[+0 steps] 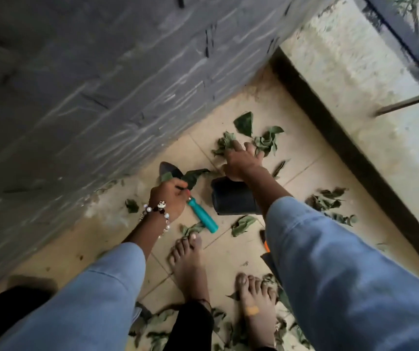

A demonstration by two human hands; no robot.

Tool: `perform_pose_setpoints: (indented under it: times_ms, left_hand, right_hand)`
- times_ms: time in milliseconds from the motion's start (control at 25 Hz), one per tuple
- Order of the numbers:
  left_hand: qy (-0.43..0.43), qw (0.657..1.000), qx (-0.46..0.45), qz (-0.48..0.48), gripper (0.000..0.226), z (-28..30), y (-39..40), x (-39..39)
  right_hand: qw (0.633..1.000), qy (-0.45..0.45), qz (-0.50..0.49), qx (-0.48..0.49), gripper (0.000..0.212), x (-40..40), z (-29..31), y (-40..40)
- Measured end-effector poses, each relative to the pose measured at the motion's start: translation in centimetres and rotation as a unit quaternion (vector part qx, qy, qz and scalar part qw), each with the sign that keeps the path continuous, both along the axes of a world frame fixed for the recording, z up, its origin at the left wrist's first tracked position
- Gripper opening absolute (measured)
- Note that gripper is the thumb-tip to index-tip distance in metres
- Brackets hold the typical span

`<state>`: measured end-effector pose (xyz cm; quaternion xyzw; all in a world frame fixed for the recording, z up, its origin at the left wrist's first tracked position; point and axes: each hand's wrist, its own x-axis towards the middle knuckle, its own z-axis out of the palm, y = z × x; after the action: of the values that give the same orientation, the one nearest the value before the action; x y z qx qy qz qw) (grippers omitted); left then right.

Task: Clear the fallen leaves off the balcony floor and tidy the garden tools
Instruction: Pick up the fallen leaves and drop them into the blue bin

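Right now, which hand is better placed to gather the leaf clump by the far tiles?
Right. The right hand already rests on the leaf clump, fingers spread. The left hand is busy gripping the teal-handled trowel nearer the wall.

Trowel (178, 183): dull dark metal blade, smooth glossy teal plastic handle (202, 216). Pot (233, 197): matt black plastic. Floor (292, 153): smooth beige tile, dusty. Wall (102, 84): rough grey stone. Leaves (266, 143): matt, crumpled. Sleeves (342, 274): soft blue cloth.
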<state>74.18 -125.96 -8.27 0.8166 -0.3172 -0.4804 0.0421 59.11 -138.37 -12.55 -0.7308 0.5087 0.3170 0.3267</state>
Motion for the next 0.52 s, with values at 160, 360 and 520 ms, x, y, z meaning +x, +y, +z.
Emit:
perform_pose_setpoints:
  times_ms: [160, 360, 520]
  left_hand:
    - [0.068, 0.992, -0.024, 0.108, 0.007, -1.8, -1.0, 0.3]
    - [0.243, 0.903, -0.005, 0.354, 0.03, 0.6, -4.2, -2.0]
    - [0.214, 0.862, -0.025, 0.46, 0.02, 0.6, -5.4, -2.8]
  right_hand:
    - [0.99, -0.06, -0.084, -0.092, 0.029, 0.0, -0.1, 1.2]
    - [0.915, -0.361, -0.176, -0.049, 0.022, -0.2, 5.0, 4.6]
    - [0.878, -0.404, -0.249, 0.06, 0.021, -0.8, 5.6, 3.1]
